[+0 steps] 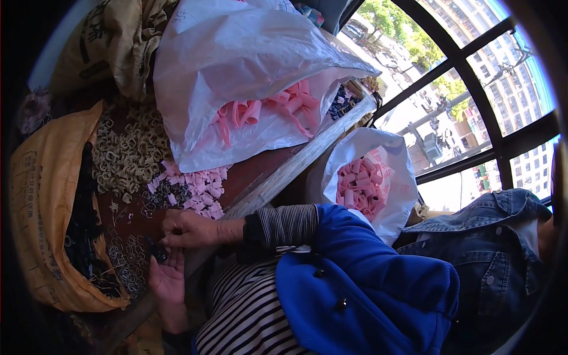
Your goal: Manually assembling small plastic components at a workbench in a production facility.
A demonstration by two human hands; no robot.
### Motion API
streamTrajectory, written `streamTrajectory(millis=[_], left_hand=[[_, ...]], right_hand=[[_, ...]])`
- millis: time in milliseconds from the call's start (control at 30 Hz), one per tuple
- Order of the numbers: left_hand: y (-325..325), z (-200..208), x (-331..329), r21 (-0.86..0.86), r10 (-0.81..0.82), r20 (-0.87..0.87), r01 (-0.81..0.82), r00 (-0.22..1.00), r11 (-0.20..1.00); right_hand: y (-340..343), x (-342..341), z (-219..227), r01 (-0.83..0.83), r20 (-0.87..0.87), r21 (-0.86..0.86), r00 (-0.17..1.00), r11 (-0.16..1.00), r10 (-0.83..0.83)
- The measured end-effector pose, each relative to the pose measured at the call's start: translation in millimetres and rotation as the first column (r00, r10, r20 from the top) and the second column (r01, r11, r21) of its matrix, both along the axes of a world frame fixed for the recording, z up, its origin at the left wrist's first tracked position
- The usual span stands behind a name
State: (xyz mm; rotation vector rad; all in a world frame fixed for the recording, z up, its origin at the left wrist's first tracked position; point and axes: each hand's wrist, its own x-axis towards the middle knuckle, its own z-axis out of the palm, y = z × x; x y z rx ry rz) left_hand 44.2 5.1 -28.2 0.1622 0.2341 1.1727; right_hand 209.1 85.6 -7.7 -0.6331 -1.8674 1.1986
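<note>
My left hand (167,278) is turned palm up near the table's front edge, its thumb and fingers around a small black piece (158,251). Just above it, my right hand (192,228) is closed, its fingers curled against the black piece. Whatever sits inside the right fingers is hidden. Beside the hands lies a heap of thin wire metal loops (127,263). Short pink pieces (204,186) are piled beyond the right hand, with some dark metal bits (167,194) among them.
A yellow woven sack (41,225) with black strips (89,236) lies open at left. Beige rings (127,148) are heaped behind. A white sack (236,59) spills pink strips (245,112); another white bag (408,183) holds pink rolls (362,183). A person in denim (491,260) is at right, near windows.
</note>
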Motion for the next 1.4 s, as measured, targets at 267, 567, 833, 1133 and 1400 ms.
streamTrajectory(millis=[267, 567, 833, 1133, 1400], left_hand=[[-4.8, 7.9, -8.0, -0.074, 0.047, -0.169, -0.06, 0.984, 0.995], [0.0, 19.8, 7.2, -0.08, 0.014, -0.249, -0.035, 0.968, 0.996], [4.4, 34.7, 13.2, -0.176, 0.03, -0.468, -0.126, 0.883, 0.976], [10.3, 49.3, 16.8, -0.14, -0.015, -0.465, -0.056, 0.885, 0.988], [9.6, 38.3, 13.9, -0.132, -0.029, -0.357, -0.019, 0.934, 0.991]], right_hand=[[8.1, 6.5, 2.5, -0.035, 0.034, -0.231, 0.998, 0.972, 0.044], [9.2, 16.2, 14.7, -0.124, 0.187, -0.217, 0.968, 0.968, 0.166], [13.5, 42.8, 37.9, -0.061, -0.041, -0.583, 0.998, 0.81, 0.046], [7.7, 26.5, 47.1, -0.065, -0.134, -0.411, 0.991, 0.909, 0.011], [6.2, 10.2, 38.1, -0.188, -0.113, -0.328, 0.981, 0.926, 0.16]])
